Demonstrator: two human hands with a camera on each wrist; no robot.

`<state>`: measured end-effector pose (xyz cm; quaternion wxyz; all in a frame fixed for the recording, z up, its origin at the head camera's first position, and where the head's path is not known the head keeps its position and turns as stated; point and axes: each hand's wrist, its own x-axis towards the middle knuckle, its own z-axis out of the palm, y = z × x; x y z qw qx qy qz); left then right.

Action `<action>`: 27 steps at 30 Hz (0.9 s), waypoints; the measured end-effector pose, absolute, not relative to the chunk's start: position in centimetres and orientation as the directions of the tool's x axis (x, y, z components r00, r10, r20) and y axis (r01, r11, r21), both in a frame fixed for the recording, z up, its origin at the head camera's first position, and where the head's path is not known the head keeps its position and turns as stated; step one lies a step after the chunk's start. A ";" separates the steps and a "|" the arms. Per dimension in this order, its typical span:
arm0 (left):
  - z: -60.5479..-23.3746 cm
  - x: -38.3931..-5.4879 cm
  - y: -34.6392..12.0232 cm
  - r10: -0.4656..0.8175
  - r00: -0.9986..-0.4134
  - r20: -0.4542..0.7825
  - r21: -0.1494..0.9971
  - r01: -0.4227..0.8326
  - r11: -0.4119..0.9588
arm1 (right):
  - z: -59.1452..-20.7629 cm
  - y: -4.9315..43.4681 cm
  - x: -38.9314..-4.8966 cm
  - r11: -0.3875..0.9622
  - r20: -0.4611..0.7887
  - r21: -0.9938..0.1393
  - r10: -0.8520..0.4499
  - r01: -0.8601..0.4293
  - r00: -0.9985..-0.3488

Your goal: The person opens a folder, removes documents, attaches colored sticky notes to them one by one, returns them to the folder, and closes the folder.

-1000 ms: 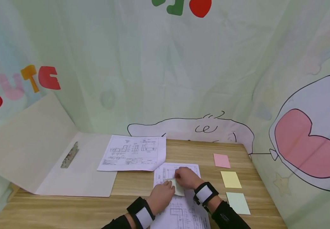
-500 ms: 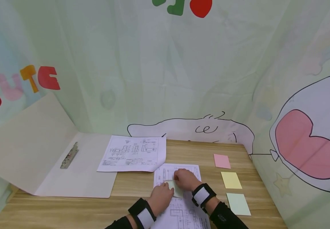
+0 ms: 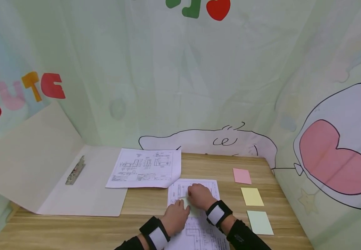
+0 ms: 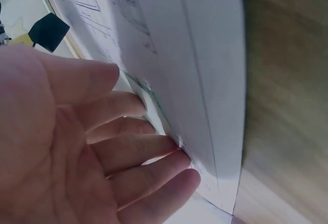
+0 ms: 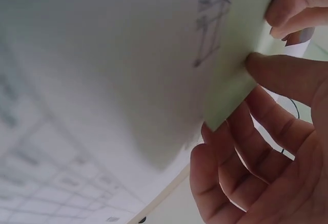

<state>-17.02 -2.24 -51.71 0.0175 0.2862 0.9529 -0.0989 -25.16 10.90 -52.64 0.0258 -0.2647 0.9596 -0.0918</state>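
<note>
A pale green sticky note lies over a printed technical drawing sheet at the front middle of the table. My left hand rests at the note's left side. In the left wrist view, the fingers of that hand extend loosely and touch the paper with their tips. My right hand is at the note's upper right and covers part of it. In the right wrist view, the right hand pinches the green note between its thumb and curled fingers; left-hand fingertips show beyond.
Pink, yellow and light green sticky notes lie in a column at right. A second drawing sheet overlaps an open white folder with a metal clip at left. A printed curtain stands behind the wooden table.
My right hand has shifted slightly left over the sticky note, and less of the note shows. My left hand stays nearly in place. Folder and other notes are unchanged.
</note>
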 end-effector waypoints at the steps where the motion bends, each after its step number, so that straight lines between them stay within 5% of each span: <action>1: -51.7 -17.0 -2.3 0.544 -0.834 -0.089 -0.180 0.551 0.815 | -52.8 10.7 -25.2 0.842 -0.005 -0.194 -0.514 -0.503 -0.858; 18: -52.3 -16.8 -2.7 0.590 -0.807 -0.032 -0.244 0.579 0.778 | -52.8 7.8 -26.4 0.855 -0.084 -0.245 -0.489 -0.457 -0.868; 27: -52.2 -17.0 -2.5 0.566 -0.823 -0.045 -0.231 0.560 0.796 | -52.7 8.4 -26.3 0.836 -0.015 -0.269 -0.500 -0.478 -0.866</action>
